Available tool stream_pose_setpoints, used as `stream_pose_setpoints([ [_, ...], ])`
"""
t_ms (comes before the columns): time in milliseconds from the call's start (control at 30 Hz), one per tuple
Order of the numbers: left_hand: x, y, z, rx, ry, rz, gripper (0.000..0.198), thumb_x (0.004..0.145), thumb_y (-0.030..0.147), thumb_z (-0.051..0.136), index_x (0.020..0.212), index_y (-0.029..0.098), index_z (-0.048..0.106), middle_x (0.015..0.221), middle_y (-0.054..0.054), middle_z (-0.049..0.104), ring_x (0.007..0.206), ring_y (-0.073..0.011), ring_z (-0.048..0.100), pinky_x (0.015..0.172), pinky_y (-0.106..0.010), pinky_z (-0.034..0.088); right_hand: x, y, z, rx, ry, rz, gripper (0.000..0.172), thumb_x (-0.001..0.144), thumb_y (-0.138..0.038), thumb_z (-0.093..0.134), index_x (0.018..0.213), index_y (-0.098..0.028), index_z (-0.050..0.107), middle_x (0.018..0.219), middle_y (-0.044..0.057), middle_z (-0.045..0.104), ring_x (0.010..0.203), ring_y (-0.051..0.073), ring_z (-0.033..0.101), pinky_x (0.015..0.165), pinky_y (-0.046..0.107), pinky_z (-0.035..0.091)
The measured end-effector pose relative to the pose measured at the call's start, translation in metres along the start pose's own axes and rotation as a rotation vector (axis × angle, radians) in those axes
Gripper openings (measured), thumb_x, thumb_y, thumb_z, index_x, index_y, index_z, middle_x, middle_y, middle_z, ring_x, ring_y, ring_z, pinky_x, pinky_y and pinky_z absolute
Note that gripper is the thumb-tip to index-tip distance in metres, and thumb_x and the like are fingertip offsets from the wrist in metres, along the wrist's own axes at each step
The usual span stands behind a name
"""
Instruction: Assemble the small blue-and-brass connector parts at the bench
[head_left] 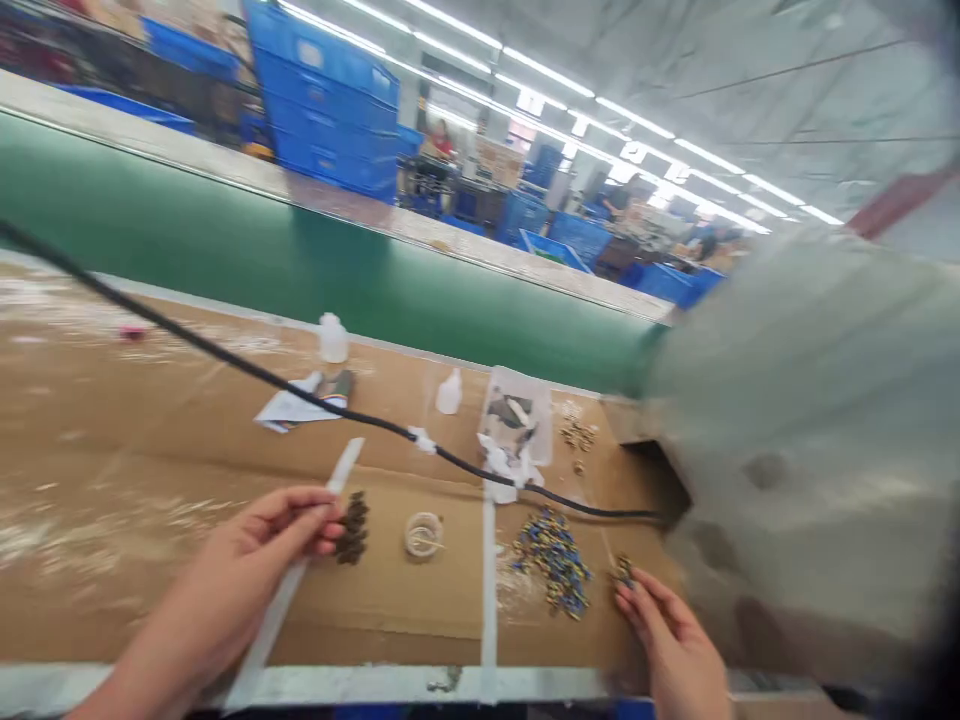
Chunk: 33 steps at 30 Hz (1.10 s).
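Observation:
My left hand [262,545] reaches over the cardboard-covered bench [150,480], its thumb and fingers pinched on a small dark cluster of parts [352,527]. My right hand [667,625] rests near the bench's right side, fingertips closed on a few small brass-coloured parts [621,570]. Between the hands lie a heap of small blue and yellow parts [553,558] and a small round clear lid [423,533]. The picture is smeared by motion.
A black cable [225,355] crosses the bench from the left to a large grey machine housing [810,450] on the right. Two small white bottles [333,338], a clear bag [516,415] and papers lie behind. A green conveyor belt [225,240] runs beyond, with blue crates [330,100] and distant workers.

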<state>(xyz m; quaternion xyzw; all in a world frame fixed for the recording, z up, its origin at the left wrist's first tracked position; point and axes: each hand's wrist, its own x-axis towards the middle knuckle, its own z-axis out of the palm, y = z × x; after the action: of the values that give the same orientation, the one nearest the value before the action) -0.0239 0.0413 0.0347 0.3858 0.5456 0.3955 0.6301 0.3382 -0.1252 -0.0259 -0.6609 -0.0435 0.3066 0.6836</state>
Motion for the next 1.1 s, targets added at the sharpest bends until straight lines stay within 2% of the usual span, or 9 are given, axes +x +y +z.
stream_pose_setpoints([
  [67,-0.005,-0.001,-0.002,-0.154,-0.124,-0.116,0.022,0.069,0.024,0.076,0.087,0.014,0.066,0.076,-0.002,0.071,0.069,-0.0126,0.063,0.066,-0.021,0.051,0.014,0.003,-0.008,-0.065,-0.001,0.044,0.062,0.041,-0.035,0.089,0.093,-0.013,0.063,0.078,0.004,0.074,0.07,0.013,0.071,0.064,0.012,0.057],
  [167,-0.017,-0.008,0.005,-0.246,-0.196,-0.203,0.022,0.068,0.024,0.078,0.085,0.015,0.068,0.075,-0.002,0.071,0.068,-0.0127,0.065,0.068,-0.022,0.052,0.021,0.004,-0.014,-0.173,-0.018,0.058,0.066,0.04,-0.039,0.088,0.095,-0.013,0.062,0.079,0.004,0.074,0.071,0.015,0.071,0.063,0.012,0.057],
  [433,-0.025,-0.018,0.007,-0.198,-0.222,-0.183,0.02,0.07,0.024,0.075,0.087,0.015,0.069,0.076,-0.003,0.073,0.069,-0.0127,0.066,0.07,-0.022,0.052,0.002,-0.007,-0.001,-0.53,0.116,-0.108,0.065,0.045,-0.053,0.079,0.094,-0.014,0.061,0.075,0.007,0.071,0.069,0.022,0.07,0.06,0.024,0.057],
  [600,-0.024,-0.022,0.009,-0.178,-0.218,-0.167,0.023,0.068,0.026,0.076,0.086,0.014,0.069,0.075,-0.004,0.073,0.068,-0.0141,0.066,0.069,-0.024,0.052,-0.028,-0.013,0.025,-0.59,0.155,-0.322,0.062,0.052,-0.057,0.073,0.095,-0.014,0.062,0.066,0.004,0.065,0.053,0.017,0.061,0.049,0.025,0.053],
  [667,-0.024,-0.024,0.011,-0.176,-0.21,-0.166,0.023,0.067,0.026,0.076,0.085,0.014,0.068,0.074,-0.004,0.073,0.068,-0.0147,0.067,0.07,-0.025,0.052,-0.042,-0.011,0.04,-0.59,0.085,-0.353,0.061,0.058,-0.058,0.071,0.098,-0.014,0.062,0.057,0.001,0.061,0.047,0.015,0.058,0.044,0.024,0.05],
  [733,-0.025,-0.025,0.013,-0.173,-0.2,-0.167,0.023,0.067,0.026,0.076,0.084,0.014,0.068,0.072,-0.004,0.073,0.068,-0.0154,0.067,0.07,-0.027,0.053,-0.055,-0.004,0.055,-0.579,-0.043,-0.388,0.055,0.063,-0.056,0.07,0.099,-0.014,0.062,0.056,0.0,0.06,0.044,0.013,0.055,0.04,0.022,0.046],
  [933,-0.026,-0.028,0.014,-0.179,-0.209,-0.182,0.017,0.069,0.027,0.075,0.08,0.015,0.069,0.074,-0.004,0.073,0.07,-0.0158,0.067,0.073,-0.028,0.054,-0.086,0.027,0.092,-0.631,-0.437,-0.541,0.027,0.078,-0.041,0.064,0.093,-0.019,0.067,0.089,0.008,0.062,0.054,0.012,0.058,0.045,0.023,0.049],
  [1000,-0.026,-0.029,0.015,-0.19,-0.215,-0.192,0.015,0.069,0.025,0.075,0.077,0.015,0.069,0.072,-0.003,0.072,0.069,-0.0144,0.066,0.072,-0.026,0.053,-0.096,0.034,0.103,-0.647,-0.528,-0.584,0.02,0.082,-0.036,0.06,0.093,-0.02,0.067,0.089,0.007,0.061,0.056,0.011,0.057,0.049,0.023,0.05],
  [1100,-0.025,-0.029,0.016,-0.224,-0.227,-0.208,0.013,0.069,0.023,0.075,0.075,0.015,0.068,0.067,-0.001,0.071,0.066,-0.0136,0.066,0.07,-0.026,0.053,-0.11,0.04,0.117,-0.668,-0.619,-0.57,0.017,0.087,-0.032,0.055,0.094,-0.021,0.066,0.085,0.005,0.058,0.058,0.011,0.057,0.049,0.022,0.049],
])
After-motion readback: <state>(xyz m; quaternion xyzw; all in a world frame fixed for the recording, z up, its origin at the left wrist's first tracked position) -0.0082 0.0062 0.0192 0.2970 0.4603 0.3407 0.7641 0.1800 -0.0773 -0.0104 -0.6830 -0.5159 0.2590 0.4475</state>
